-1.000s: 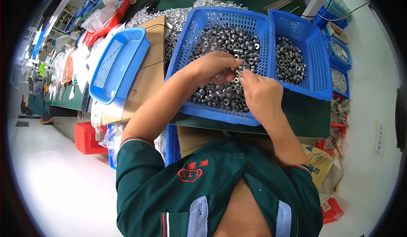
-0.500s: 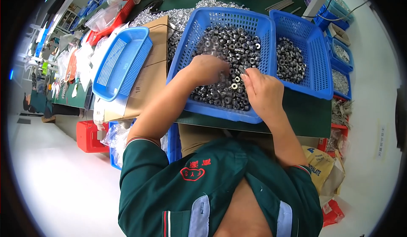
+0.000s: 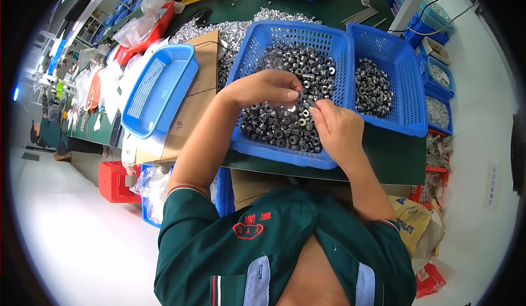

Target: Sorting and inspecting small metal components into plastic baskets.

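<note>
Before me a blue perforated basket holds many small dark metal parts, ring-shaped with centre holes. Above this heap hangs my left hand, its thumb and fingers pinched together; whatever is between them is too small to make out. Close by on the right, over the same basket, my right hand is closed, thumb against forefinger, on a small dark metal piece that pokes out toward the left fingertips. The two hands are a short gap apart.
A second blue basket with similar dark parts adjoins on the right. Leftward, a lighter blue basket rests on cardboard. Behind lie heaped shiny silver parts and thin metal rods. A white post rises at the far right.
My left hand has lifted a little from the parts and its fingertips have come together near the right hand's piece. The right hand has hardly moved. The view has shifted slightly.
</note>
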The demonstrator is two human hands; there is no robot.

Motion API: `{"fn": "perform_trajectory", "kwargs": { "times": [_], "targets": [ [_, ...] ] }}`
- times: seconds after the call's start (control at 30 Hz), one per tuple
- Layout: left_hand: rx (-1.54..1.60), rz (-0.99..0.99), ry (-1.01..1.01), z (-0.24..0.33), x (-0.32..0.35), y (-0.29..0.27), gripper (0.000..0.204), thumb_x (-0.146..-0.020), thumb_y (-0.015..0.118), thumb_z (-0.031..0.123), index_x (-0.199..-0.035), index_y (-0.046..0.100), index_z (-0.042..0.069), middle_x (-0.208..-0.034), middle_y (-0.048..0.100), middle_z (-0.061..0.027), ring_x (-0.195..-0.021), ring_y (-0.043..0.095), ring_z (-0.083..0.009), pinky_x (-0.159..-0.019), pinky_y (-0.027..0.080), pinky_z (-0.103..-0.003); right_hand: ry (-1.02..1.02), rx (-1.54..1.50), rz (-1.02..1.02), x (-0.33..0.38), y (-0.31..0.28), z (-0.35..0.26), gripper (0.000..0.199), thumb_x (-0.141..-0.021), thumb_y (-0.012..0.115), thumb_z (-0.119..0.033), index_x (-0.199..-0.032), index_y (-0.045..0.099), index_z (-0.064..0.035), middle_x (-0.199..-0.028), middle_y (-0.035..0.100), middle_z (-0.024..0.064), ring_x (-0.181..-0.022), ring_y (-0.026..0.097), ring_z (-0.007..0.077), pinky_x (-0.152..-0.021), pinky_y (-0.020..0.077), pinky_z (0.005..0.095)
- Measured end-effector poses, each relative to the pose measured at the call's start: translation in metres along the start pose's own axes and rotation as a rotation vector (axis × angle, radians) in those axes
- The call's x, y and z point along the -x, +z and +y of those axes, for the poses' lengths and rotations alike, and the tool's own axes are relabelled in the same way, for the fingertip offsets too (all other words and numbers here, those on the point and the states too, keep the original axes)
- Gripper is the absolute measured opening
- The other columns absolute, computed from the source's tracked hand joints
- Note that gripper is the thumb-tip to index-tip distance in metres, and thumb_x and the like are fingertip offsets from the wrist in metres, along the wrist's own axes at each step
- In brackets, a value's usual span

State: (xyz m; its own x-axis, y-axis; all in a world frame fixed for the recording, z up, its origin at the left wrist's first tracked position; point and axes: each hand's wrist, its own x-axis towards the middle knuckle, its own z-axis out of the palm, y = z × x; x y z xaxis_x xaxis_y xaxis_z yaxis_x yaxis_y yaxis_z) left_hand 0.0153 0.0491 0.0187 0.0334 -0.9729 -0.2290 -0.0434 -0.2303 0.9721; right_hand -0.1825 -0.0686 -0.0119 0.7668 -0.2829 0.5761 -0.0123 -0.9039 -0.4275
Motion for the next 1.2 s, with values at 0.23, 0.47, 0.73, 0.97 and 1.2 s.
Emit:
{"fn": "perform_trajectory", "kwargs": {
  "times": [0.23, 0.47, 0.73, 0.97, 1.2],
  "targets": [
    [0.067, -0.031, 0.053, -0.003, -0.004, 0.006, 0.023, -0.089, 0.066, 0.015, -0.107, 0.061, 0.001, -0.091, 0.067, -0.0039, -0.079, 0.061, -0.0060, -0.066, 0.045, -0.018, -0.027, -0.032, 0.000, -0.002, 0.000, 0.000, 0.017, -0.088, 0.061, -0.020, -0.077, 0.054, -0.0092, -0.056, 0.054, 0.0082, -0.051, 0.057, 0.0283, -0.047, 0.0400, 0.0406],
    [0.025, 0.041, 0.073, -0.007, -0.009, 0.016, 0.021, -0.086, 0.069, 0.015, -0.100, 0.063, 0.001, -0.087, 0.066, -0.0025, -0.078, 0.062, -0.0073, -0.067, 0.047, -0.019, -0.049, -0.023, -0.022, -0.002, -0.002, 0.000, 0.017, -0.086, 0.062, -0.019, -0.075, 0.055, -0.0086, -0.057, 0.055, 0.0080, -0.052, 0.057, 0.0279, -0.047, 0.0405, 0.0401],
    [0.019, 0.023, -0.114, -0.008, -0.008, 0.014, 0.024, -0.088, 0.068, 0.028, -0.087, 0.061, 0.005, -0.068, 0.054, 0.0034, -0.058, 0.044, -0.0032, -0.051, 0.033, -0.019, -0.204, 0.147, -0.039, -0.002, 0.003, -0.004, 0.010, -0.080, 0.063, -0.012, -0.074, 0.056, -0.0081, -0.056, 0.054, 0.0039, -0.052, 0.057, 0.0225, -0.050, 0.0421, 0.0356],
    [0.006, -0.033, -0.220, -0.011, -0.015, 0.011, 0.031, -0.094, 0.060, 0.035, -0.085, 0.062, 0.005, -0.064, 0.052, 0.0043, -0.053, 0.041, -0.0028, -0.047, 0.030, -0.018, -0.257, 0.194, -0.046, -0.001, 0.003, 0.002, 0.004, -0.073, 0.058, -0.007, -0.078, 0.059, -0.0069, -0.059, 0.056, 0.0046, -0.054, 0.058, 0.0218, -0.051, 0.0426, 0.0350],
    [0.005, 0.201, -0.261, 0.011, -0.020, -0.003, 0.027, -0.092, 0.061, 0.031, -0.094, 0.062, 0.004, -0.064, 0.054, 0.0001, -0.049, 0.040, -0.0046, -0.043, 0.027, -0.020, -0.160, 0.109, -0.102, 0.002, 0.004, 0.000, 0.004, -0.075, 0.056, -0.010, -0.071, 0.055, -0.0086, -0.058, 0.060, 0.0064, -0.053, 0.063, 0.0239, -0.050, 0.0479, 0.0373]
  ]
}}
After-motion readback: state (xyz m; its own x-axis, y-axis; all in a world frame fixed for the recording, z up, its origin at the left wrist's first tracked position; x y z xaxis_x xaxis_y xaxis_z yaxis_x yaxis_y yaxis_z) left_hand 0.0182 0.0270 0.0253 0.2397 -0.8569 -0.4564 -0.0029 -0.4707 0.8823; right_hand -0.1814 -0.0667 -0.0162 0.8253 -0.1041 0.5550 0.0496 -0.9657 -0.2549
